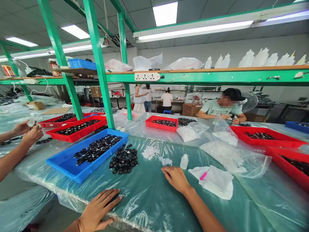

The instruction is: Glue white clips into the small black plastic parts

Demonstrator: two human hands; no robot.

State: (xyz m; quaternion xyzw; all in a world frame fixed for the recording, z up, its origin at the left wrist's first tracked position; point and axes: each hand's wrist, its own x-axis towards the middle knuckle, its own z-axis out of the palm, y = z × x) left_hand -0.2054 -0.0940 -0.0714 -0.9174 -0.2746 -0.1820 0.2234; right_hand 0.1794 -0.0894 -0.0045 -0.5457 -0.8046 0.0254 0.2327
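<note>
Pretty bright and even overall, the light comes from the ceiling panels point(165, 13) and the long tube lamp point(193, 30) high above both hands, and those blow out to pure white. Shadows are soft: just a faint dark patch under the left hand point(101, 207) and a thin one below the right hand point(176, 178). The plastic sheet point(149, 196) between and ahead of the hands picks up streaky white glare in its wrinkles. Focus is sharp near the hands; the far room beyond them gets mushy and small. Strong wide-angle warp: the green posts point(98, 61) up-left of the hands lean and splay, and the edges stretch. One co-worker's face is pixelated.
</note>
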